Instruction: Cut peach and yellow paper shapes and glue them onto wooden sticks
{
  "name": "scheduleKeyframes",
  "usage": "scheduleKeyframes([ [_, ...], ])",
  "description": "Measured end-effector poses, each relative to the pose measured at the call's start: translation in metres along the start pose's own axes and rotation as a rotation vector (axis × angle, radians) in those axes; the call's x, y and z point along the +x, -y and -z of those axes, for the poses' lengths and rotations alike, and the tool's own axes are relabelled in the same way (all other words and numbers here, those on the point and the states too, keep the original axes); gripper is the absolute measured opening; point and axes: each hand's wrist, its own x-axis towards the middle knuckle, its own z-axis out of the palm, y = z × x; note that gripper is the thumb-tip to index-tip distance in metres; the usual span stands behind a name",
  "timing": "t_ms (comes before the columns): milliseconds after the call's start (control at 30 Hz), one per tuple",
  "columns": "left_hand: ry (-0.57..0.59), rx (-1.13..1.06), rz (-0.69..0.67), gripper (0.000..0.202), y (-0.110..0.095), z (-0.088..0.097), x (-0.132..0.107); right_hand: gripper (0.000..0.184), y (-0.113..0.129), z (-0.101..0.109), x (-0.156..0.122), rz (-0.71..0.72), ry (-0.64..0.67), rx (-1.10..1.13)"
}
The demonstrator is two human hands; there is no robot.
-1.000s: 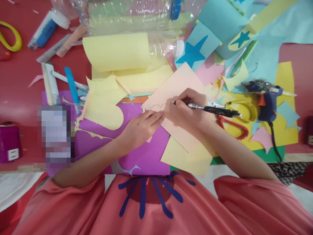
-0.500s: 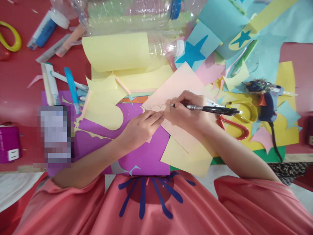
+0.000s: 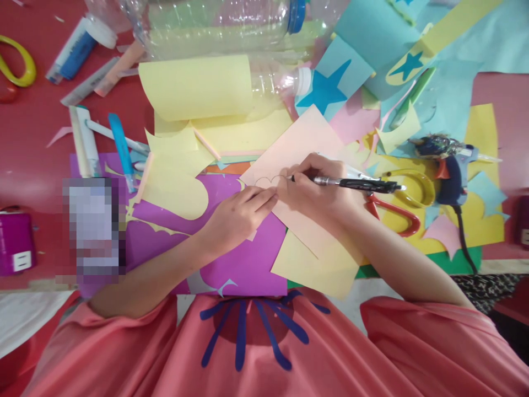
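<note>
A black pen (image 3: 359,186) is gripped in my right hand (image 3: 320,179), its tip on a pale pink sheet of paper (image 3: 308,135). A thin curved pencil-like line with rounded humps shows near the sheet's left corner. My left hand (image 3: 243,212) lies flat with fingers stretched out, its fingertips on that sheet just below the line. Beneath are a purple sheet (image 3: 248,270) and a pale yellow piece of paper (image 3: 318,264). To the left of my left hand lies a cut yellow paper (image 3: 173,187) with a rounded notch.
Red-and-yellow-handled scissors (image 3: 397,220) lie right of my right hand, beside a glue gun (image 3: 452,171) with a black cord. A bottle wrapped in yellow paper (image 3: 198,88) and a clear bottle (image 3: 219,25) lie behind. At left are a blurred phone (image 3: 93,229) and a blue cutter (image 3: 122,149).
Almost nothing differs. The pen and both hands keep nearly the same place on the pink sheet.
</note>
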Motion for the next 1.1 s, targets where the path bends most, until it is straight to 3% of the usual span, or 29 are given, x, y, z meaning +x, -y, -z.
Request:
scheduleKeyframes([
  [300,0.025,-0.005,0.007,0.033,0.000,0.001,0.000,0.020,0.000,0.009,0.003,0.055,0.056,-0.151],
  [533,0.023,0.011,0.005,0.032,0.001,0.001,0.000,0.017,-0.002,0.007,0.001,0.005,0.044,-0.049],
  [667,0.033,0.008,-0.003,0.033,0.001,0.002,0.001,0.019,-0.008,0.012,0.005,0.043,0.061,-0.207],
  [833,0.001,-0.016,-0.002,0.030,0.001,-0.001,0.000,0.019,-0.002,0.006,0.001,0.142,-0.095,-0.093],
  [967,0.014,-0.025,-0.008,0.030,0.002,-0.003,0.000,0.013,-0.004,0.002,-0.002,0.238,-0.036,-0.178],
  [1100,0.035,-0.030,-0.018,0.031,0.003,-0.003,0.000,0.014,-0.012,0.001,0.001,0.303,-0.073,-0.225],
])
